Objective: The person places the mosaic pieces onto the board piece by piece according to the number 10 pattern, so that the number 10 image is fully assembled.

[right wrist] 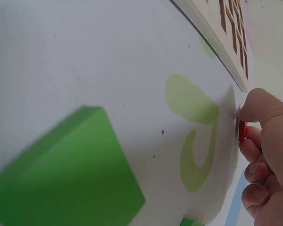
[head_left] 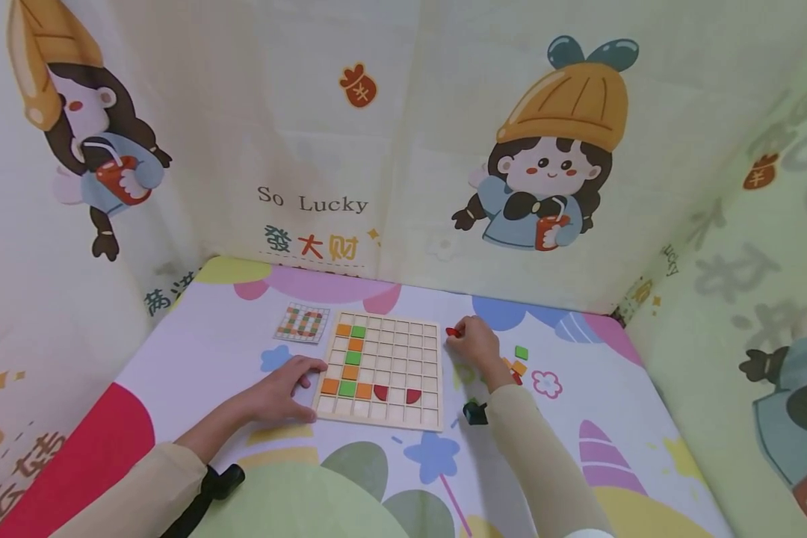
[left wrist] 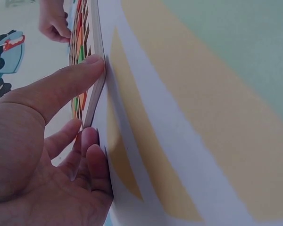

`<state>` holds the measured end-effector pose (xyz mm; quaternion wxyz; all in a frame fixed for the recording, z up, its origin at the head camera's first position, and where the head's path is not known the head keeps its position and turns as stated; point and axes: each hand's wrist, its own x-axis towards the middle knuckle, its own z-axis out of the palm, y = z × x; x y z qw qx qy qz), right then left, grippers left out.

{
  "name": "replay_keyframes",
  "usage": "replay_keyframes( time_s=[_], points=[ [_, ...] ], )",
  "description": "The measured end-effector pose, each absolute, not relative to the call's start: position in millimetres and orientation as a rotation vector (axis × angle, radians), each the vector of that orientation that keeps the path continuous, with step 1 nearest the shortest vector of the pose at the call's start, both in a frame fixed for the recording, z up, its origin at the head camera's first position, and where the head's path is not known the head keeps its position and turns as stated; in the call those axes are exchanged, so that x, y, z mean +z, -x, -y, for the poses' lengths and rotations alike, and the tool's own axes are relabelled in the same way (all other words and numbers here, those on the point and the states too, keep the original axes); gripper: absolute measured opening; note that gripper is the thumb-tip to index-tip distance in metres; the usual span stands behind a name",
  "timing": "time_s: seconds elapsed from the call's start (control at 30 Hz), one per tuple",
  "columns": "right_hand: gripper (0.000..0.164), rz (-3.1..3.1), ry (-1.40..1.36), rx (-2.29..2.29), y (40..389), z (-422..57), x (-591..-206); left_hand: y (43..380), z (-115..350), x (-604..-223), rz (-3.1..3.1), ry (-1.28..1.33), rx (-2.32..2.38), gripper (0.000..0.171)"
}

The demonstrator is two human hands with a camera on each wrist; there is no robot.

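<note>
A square wooden grid board (head_left: 390, 423) lies on the printed tabletop, with orange, green and red quarter-round tiles in some cells. My left hand (head_left: 279, 392) rests at its left edge, thumb (left wrist: 80, 77) against the near corner and fingertips farther along the side. My right hand (head_left: 476, 347) is beyond the board's right edge, low over the tabletop. It pinches a small red tile (right wrist: 242, 129) between thumb and finger; that tile (head_left: 452, 332) pokes out to the left in the head view. Its full outline is hidden by the fingers.
A patterned card (head_left: 302, 323) lies left of the board. Loose tiles lie right of my right hand: a green tile (head_left: 521, 352), an orange tile (head_left: 519, 368) and others partly hidden by the wrist. A green tile (right wrist: 70, 174) looms close in the right wrist view. Printed cloth walls surround the table.
</note>
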<state>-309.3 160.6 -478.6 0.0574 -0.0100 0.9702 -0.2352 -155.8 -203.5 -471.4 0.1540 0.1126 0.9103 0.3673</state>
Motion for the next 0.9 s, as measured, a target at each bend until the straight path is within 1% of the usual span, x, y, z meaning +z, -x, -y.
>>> replay_keyframes(
  time_s=[0.23,0.57,0.9],
  points=[
    [0.031,-2.921,0.012,-0.788,302.7,-154.6,-473.1,156.6,202.6,-471.0,-2.608,-0.328,1.050,0.079],
    [0.026,-2.962,0.142,-0.799,287.7,-127.0,-468.5,156.8,204.2,-470.2,-2.607,-0.354,1.059,0.080],
    [0.023,-2.958,0.152,-0.752,280.2,-109.2,-474.8,155.9,203.1,-470.5,-2.606,-0.371,1.069,0.079]
  ],
)
